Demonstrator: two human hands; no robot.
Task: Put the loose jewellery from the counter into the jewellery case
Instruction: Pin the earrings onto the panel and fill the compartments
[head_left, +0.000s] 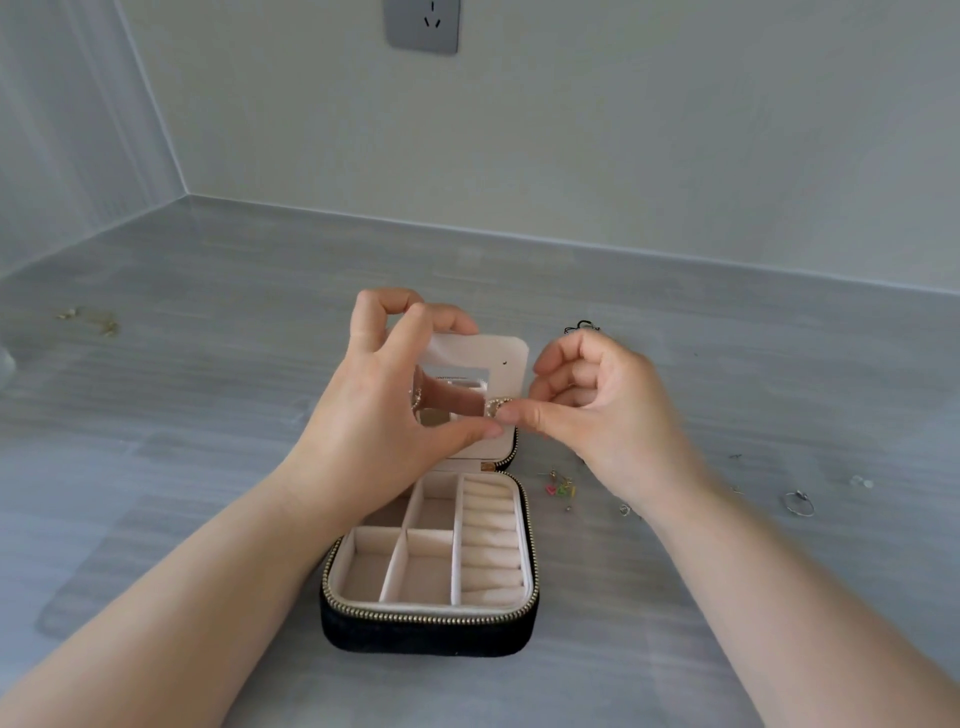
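1. The jewellery case (431, 631) is seen lying open on the grey counter (208, 415), with its lid stood upright at the far side.
2. The pale lid flap (498, 353) is gripped by the left hand (384, 415): fingers are curled over its top edge, and the thumb is pressed in at the lower right.
3. A small gold piece (497, 407) is pinched tight between thumb and forefinger of the right hand (602, 415). It is held against the flap's lower right corner, just beside the left thumb. Whether it is a ring or an earring cannot be told.
4. A mirror (457, 387) is glimpsed in the lid between the two hands.
5. In the base, the ring rolls (491, 540) are lined up along the right side, with square compartments to their left.
6. Loose pieces are spotted on the counter right of the case: coloured earrings (561, 489) close by, and a silver hoop (800, 503) well out.
7. Gold bits (106, 326) are picked out far to the left.
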